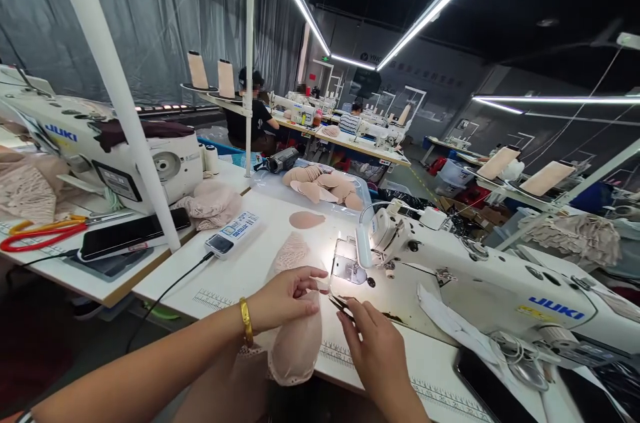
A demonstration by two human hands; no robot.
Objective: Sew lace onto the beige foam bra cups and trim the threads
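1. The soft beige cup (297, 346) is under the left hand (293, 293), and its low end hangs past the table's near edge. It might slide down if the grip gets loose.
2. The left hand is partly curled, with its thumb and fingers nearly together; it seems to pinch the cup's top.
3. The right hand (375, 343) is closed around small black snips (341, 306). Their tips point at the left fingers, so a slip could poke skin or make a hole in the cloth.
4. Just ahead of the right hand is the sewing machine (480, 290). Loose cloth could get caught there if it drifts close.
5. Right of the right hand, a dark phone (493, 386) lies near the edge. A bumping arm might knock it off.
6. Left of the left hand, a black cord (160, 306) hangs down. A sleeve or arm could tug it.
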